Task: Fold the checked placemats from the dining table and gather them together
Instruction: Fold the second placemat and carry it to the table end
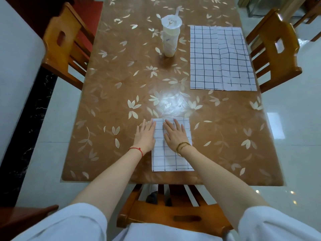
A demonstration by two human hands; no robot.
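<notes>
White folded placemat (171,161) under two hands (145,136) (174,134), second placemat (220,58) spread.

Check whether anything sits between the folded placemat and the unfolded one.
Nothing visible does. Only open table lies between the folded placemat and the unfolded placemat at far right; the white cup stands left of that path.

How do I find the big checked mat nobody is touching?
Start at the brown leaf-patterned dining table. Go to its far right side, beside the wooden chair and right of the white cup. That checked placemat lies spread wide, unlike the narrow folded placemat at the near edge.
</notes>
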